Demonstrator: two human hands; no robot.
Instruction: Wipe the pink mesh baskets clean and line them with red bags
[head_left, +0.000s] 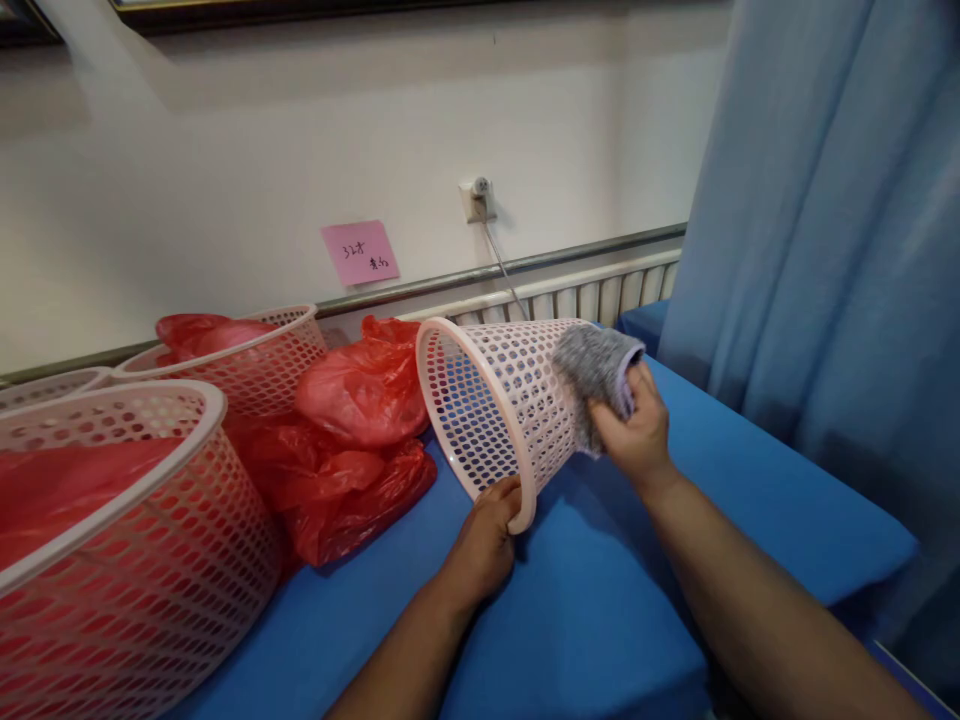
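Note:
A pale pink perforated plastic basket (529,370) lies tipped on its side above the blue-covered table, its open mouth turned to the left. My left hand (487,535) is closed round the lower part of its rim, with the fingers inside the mouth. In my right hand (637,425) is a fuzzy grey cloth (596,365) with a light purple edge, pressed against the basket's outer wall near its base. The cloth hides that part of the wall. Whether the basket rests fully on the table I cannot tell.
Red plastic bags (367,390) lie just left of the basket. A large pink basket (214,550) with red plastic inside stands at front left, another basket (300,345) behind it. A plugged cord (499,255) runs down the wall. Blue curtains (810,240) hang at right beside the table (787,500).

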